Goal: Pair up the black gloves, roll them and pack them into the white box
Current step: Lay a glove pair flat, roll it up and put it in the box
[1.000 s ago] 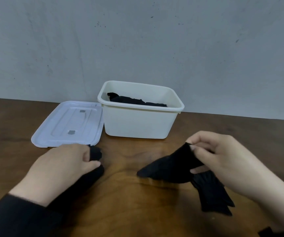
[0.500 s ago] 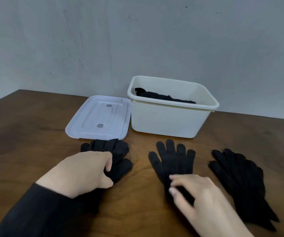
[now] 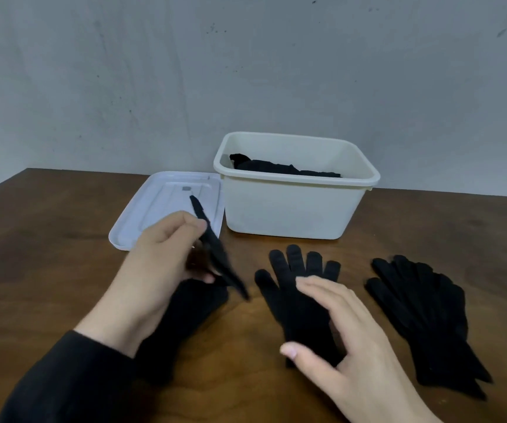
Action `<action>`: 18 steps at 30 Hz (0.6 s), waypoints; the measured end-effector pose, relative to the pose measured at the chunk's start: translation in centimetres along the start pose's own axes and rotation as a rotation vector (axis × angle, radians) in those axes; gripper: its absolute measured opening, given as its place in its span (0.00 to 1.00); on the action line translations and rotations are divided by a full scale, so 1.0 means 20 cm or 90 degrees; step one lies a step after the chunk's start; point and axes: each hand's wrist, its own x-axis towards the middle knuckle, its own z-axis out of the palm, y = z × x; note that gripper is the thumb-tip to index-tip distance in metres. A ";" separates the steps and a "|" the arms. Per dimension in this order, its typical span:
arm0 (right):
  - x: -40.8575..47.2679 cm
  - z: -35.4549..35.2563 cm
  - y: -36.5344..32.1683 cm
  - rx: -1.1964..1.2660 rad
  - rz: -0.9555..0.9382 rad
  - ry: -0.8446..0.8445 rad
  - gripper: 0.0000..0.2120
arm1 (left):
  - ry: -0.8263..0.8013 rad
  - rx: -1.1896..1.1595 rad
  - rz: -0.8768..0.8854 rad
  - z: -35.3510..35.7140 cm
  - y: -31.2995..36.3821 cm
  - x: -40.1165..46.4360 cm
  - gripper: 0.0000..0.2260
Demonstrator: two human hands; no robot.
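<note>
On table: white box [image 3: 291, 209] | left hand [image 3: 160, 264] grip pinching lifted glove [image 3: 215, 254] | right hand [image 3: 346, 337] grip released

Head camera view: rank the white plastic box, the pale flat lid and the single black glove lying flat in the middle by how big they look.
1. White plastic box
2. Pale flat lid and single black glove: unsure, since the left hand hides part of the lid and the glove lies nearer.

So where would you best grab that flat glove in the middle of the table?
Probably at the cuff end, from the near side. The middle glove lies flat, fingertips toward the white box, cuff toward the person. The right hand hovers open over that end, so a pinch there looks easiest.
</note>
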 end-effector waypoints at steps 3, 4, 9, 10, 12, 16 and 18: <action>0.01 0.02 -0.05 0.014 -0.039 -0.025 0.41 | -0.092 -0.084 -0.054 0.17 -0.04 -0.03 0.11; 0.02 0.02 -0.06 0.012 -0.031 -0.003 0.40 | -0.119 -0.105 -0.068 0.22 -0.06 -0.05 0.11; 0.07 -0.07 -0.08 0.030 -0.027 0.162 0.18 | -0.168 -0.122 -0.041 0.31 -0.08 -0.09 0.13; 0.10 -0.12 -0.10 0.035 -0.010 0.162 0.16 | -0.154 -0.122 -0.025 0.30 -0.07 -0.09 0.15; 0.18 -0.23 -0.15 0.074 0.057 0.122 0.11 | -0.083 -0.079 0.016 0.27 -0.08 -0.08 0.18; 0.39 -0.40 -0.18 0.109 0.105 0.059 0.06 | 0.041 -0.012 0.037 0.21 -0.11 -0.04 0.20; 0.48 -0.44 -0.18 0.116 0.111 0.068 0.05 | 0.053 0.011 0.031 0.21 -0.13 -0.03 0.20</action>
